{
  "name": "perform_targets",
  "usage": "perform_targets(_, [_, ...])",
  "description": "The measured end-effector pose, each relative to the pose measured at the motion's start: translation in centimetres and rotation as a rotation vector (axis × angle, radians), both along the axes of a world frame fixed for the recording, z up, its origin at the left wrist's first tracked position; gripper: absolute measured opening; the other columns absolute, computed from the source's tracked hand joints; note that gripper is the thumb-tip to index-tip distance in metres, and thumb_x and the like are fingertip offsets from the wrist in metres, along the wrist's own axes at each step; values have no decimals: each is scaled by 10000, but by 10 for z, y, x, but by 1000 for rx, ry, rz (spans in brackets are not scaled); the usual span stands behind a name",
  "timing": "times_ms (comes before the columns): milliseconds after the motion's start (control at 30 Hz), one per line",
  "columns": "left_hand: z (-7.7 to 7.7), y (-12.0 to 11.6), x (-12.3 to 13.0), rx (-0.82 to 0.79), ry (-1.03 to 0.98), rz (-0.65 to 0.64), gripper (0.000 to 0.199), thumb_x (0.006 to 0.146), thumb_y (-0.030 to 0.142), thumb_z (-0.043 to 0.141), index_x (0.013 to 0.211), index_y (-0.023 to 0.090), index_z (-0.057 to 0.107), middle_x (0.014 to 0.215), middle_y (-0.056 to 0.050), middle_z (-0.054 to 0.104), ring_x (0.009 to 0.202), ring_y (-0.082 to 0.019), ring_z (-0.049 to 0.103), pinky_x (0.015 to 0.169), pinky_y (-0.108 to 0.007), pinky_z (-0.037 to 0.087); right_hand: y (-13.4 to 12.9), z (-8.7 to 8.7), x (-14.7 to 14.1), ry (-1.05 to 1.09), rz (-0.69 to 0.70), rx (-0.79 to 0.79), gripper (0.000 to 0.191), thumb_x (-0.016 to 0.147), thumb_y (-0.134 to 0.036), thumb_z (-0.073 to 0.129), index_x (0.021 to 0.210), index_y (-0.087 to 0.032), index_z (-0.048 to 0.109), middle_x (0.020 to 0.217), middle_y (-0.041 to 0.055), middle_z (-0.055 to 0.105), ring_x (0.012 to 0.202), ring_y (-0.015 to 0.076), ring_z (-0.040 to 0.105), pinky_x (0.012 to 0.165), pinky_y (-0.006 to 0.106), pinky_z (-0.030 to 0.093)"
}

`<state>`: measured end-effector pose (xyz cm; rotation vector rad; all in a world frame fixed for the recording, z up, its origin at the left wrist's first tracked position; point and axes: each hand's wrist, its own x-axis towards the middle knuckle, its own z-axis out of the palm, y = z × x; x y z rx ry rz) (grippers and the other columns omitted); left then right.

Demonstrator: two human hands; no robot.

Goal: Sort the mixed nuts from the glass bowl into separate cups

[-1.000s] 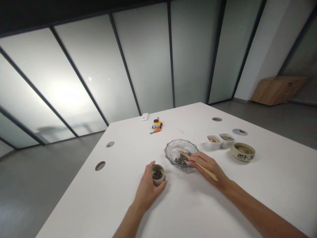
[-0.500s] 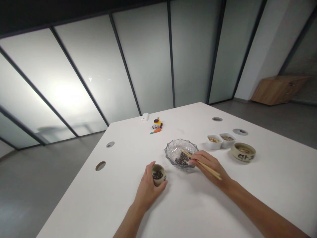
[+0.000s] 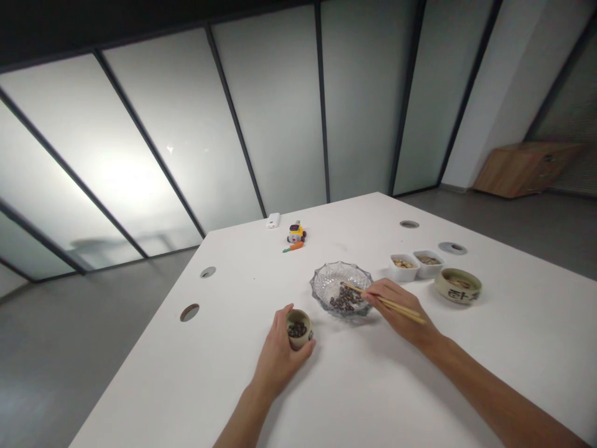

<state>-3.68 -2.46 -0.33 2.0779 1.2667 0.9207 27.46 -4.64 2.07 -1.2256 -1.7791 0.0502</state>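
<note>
My left hand [image 3: 280, 350] is wrapped round a small cream cup [image 3: 305, 340] that stands on the table with dark beans [image 3: 296, 328] inside. Just to its right is a clear cut-glass bowl [image 3: 326, 280], with more dark beans [image 3: 347, 300] heaped in its near right part. My right hand [image 3: 396, 309] grips a pair of wooden chopsticks [image 3: 398, 307] at the bowl's right rim. Their tips reach over the glass bowl, at the upper edge of the bean pile. Whether a bean sits between the tips is too small to tell.
Right of the glass bowl stand two white dishes [image 3: 403, 274] with pale pieces and a cream bowl [image 3: 459, 292] with dark lettering. Farther back lie a yellow toy vehicle [image 3: 296, 234], an orange carrot-shaped item [image 3: 293, 247] and a white device [image 3: 273, 220]. Round holes [image 3: 189, 312] pierce the white table [image 3: 224, 373].
My right hand has shifted slightly right, and the chopsticks lie at a flatter angle, their tips still over the glass bowl. My left hand and the cup have stayed put.
</note>
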Motion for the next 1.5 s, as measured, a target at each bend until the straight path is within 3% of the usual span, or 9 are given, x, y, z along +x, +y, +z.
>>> perform_targets(233, [-1,1,1,-23,10,-8,708,809,280,728,1438,225,409,1379,-128,577,1264,-294,613,1119,-489,474,-2,3,2,0,-96,64,277,1047,-417,526,896,-248,687,849,31,719,765,181,693,707,297,564])
perform_targets(1500, [0,-1,1,-13,1,-12,706,806,260,736,1437,224,420,1383,-127,582,1270,-292,613,1123,-489,475,0,3,2,21,-4,-3,291,1037,-444,540,887,-249,696,869,43,715,777,185,694,721,303,582])
